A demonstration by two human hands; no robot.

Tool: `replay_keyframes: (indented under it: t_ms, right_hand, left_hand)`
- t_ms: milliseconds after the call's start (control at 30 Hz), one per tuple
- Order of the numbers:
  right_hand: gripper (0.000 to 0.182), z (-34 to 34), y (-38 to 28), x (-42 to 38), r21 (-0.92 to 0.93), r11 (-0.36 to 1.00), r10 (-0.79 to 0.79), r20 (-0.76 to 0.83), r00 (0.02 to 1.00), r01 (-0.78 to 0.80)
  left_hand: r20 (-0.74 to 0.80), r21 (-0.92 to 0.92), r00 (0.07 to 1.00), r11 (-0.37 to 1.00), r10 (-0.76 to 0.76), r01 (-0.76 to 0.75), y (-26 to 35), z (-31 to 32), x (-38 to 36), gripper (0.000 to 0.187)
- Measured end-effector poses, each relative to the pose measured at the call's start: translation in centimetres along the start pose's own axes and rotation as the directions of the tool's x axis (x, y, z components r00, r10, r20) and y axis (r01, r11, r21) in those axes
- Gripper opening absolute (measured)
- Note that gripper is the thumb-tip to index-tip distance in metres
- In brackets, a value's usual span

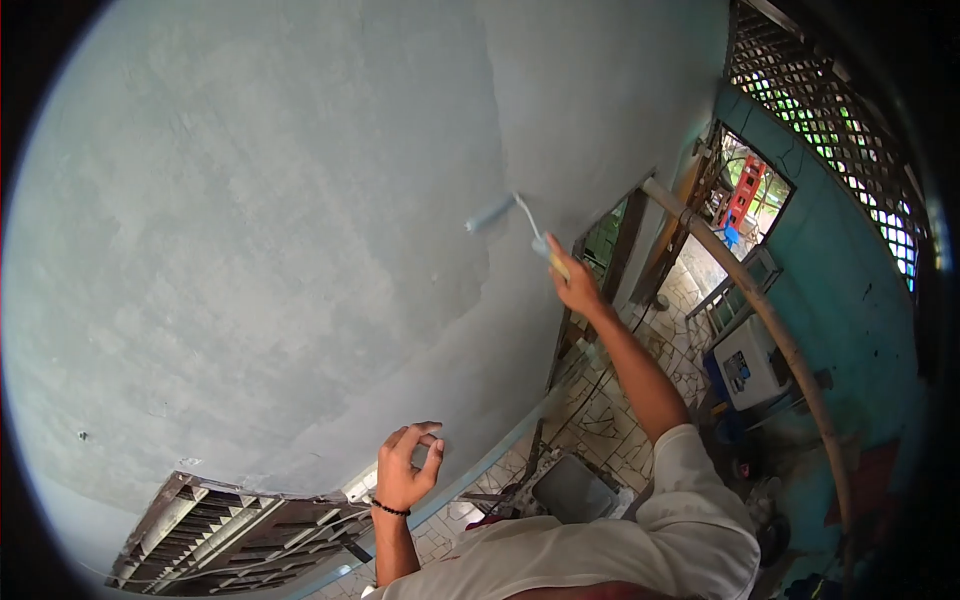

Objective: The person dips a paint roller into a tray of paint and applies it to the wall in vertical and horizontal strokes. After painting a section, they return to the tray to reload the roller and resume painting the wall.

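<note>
My right hand (575,283) is wrapped around the handle of a paint roller (491,213), its arm stretched forward. The pale blue-grey roller sleeve lies against or very near the wall (330,250); exact contact is hard to tell. Darker, damp-looking grey covers much of the wall's left part, with a lighter strip along the right and lower edges. Lower down, my left hand (408,465) is raised near the wall with bent fingers and the thumb held apart. Nothing shows in it, and a dark beaded bracelet (390,508) circles its wrist.
A slatted window (235,530) sits at the lower left. A long bamboo pole (760,290) slants along the right. A grey tray (575,490) stands below on the stone-patterned floor (610,405). Farther right are a white box (748,365) and a teal wall (850,290).
</note>
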State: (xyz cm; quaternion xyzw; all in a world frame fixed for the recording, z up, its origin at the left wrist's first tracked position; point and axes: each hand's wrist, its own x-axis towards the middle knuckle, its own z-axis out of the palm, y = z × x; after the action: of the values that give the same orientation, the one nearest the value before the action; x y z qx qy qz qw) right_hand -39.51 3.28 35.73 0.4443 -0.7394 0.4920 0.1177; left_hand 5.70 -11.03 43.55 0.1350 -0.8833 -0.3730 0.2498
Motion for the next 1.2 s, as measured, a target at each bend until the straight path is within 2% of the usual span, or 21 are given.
replay_keyframes:
  t_ms: [67,167,267,333,400,433,467,500,533,633,667,700,733,800,867,967,1000,1200]
  right_hand:
    - [0.079,-1.3,-3.6,4.7,-0.009,0.993,-0.121,-0.145,0.982,0.121]
    - [0.079,-3.3,-7.4,9.8,-0.006,0.990,-0.142,-0.203,0.969,0.144]
    - [0.074,-1.9,-5.8,9.5,-0.004,0.991,-0.131,-0.216,0.968,0.133]
    - [0.075,-0.1,-3.5,6.5,-0.086,0.987,-0.149,-0.205,0.967,0.134]
    - [0.075,2.3,-0.4,1.5,-0.031,0.997,-0.073,-0.141,0.987,0.069]
    - [0.075,4.6,4.9,-4.3,-0.096,0.995,-0.034,-0.059,0.998,0.028]
    - [0.075,4.5,4.8,-7.1,-0.140,0.990,0.026,-0.025,0.999,-0.029]
    - [0.075,4.4,5.8,-9.5,-0.209,0.966,0.179,0.127,0.976,-0.150]
    - [0.075,4.1,6.8,-10.9,-0.297,0.920,0.335,0.261,0.906,-0.255]
    - [0.075,4.1,3.7,-9.7,-0.319,0.859,0.481,0.234,0.845,-0.401]
    - [0.076,3.8,2.7,-8.1,-0.203,0.938,0.312,0.150,0.938,-0.280]
    - [0.077,3.4,1.8,-5.8,-0.097,0.986,0.140,0.047,0.989,-0.135]
    - [0.078,2.7,1.0,-3.4,-0.005,1.000,-0.028,-0.071,0.997,0.027]
    - [0.077,0.2,-1.0,2.5,-0.062,0.985,-0.166,-0.161,0.973,0.158]
    - [0.078,-2.6,-4.7,6.9,-0.152,0.964,-0.247,-0.201,0.948,0.219]
    - [0.079,-3.1,-6.0,8.7,-0.090,0.970,-0.240,-0.197,0.951,0.226]
    - [0.077,-2.4,-5.3,7.8,-0.082,0.980,-0.195,-0.170,0.966,0.183]
    - [0.075,5.4,3.8,-4.9,-0.047,0.999,0.017,-0.028,0.999,-0.019]
  left_hand:
    - [-0.001,0.013,1.000,1.000,0.004,-0.004,0.1,0.0,-0.1,0.022]
    - [-0.022,-0.003,1.000,1.000,-0.003,0.003,0.3,-0.2,-0.3,0.021]
    - [-0.032,0.015,0.998,0.998,-0.060,0.060,0.0,-0.4,-0.9,0.020]
    - [-0.031,0.013,0.996,0.996,-0.084,0.085,-0.2,-0.7,-1.2,0.020]
    - [-0.019,0.026,0.996,0.996,-0.086,0.087,-0.3,-0.9,-1.3,0.020]
    - [-0.013,0.032,0.998,0.997,-0.069,0.070,-0.5,-0.8,-1.0,0.020]
    - [0.000,0.043,0.998,0.997,-0.056,0.056,-0.5,-0.9,-0.9,0.020]
    - [0.007,0.052,0.999,0.998,-0.047,0.047,-0.3,-0.8,-0.6,0.020]
    - [0.015,0.039,0.999,0.998,-0.040,0.039,-0.1,-0.7,-0.3,0.020]
    - [0.040,0.006,0.999,1.000,-0.014,0.014,0.4,-0.1,0.8,0.020]
    - [0.048,0.001,0.999,1.000,-0.007,0.007,0.6,0.1,1.2,0.020]
    - [0.057,-0.003,0.998,1.000,-0.003,0.003,0.7,0.3,1.4,0.020]
    - [0.061,-0.003,0.998,1.000,-0.003,0.003,0.9,0.5,1.5,0.021]
    - [0.068,0.000,0.998,1.000,-0.003,0.003,1.1,0.7,1.9,0.021]
    - [0.056,0.013,0.998,1.000,0.027,-0.028,1.1,0.9,2.1,0.022]
    - [0.052,0.002,0.998,1.000,0.020,-0.020,0.7,1.2,2.0,0.022]
    - [0.056,-0.005,0.998,1.000,0.006,-0.006,0.4,1.2,1.8,0.022]
    - [0.073,0.039,0.993,0.996,-0.088,0.086,-1.3,0.9,-0.1,0.022]
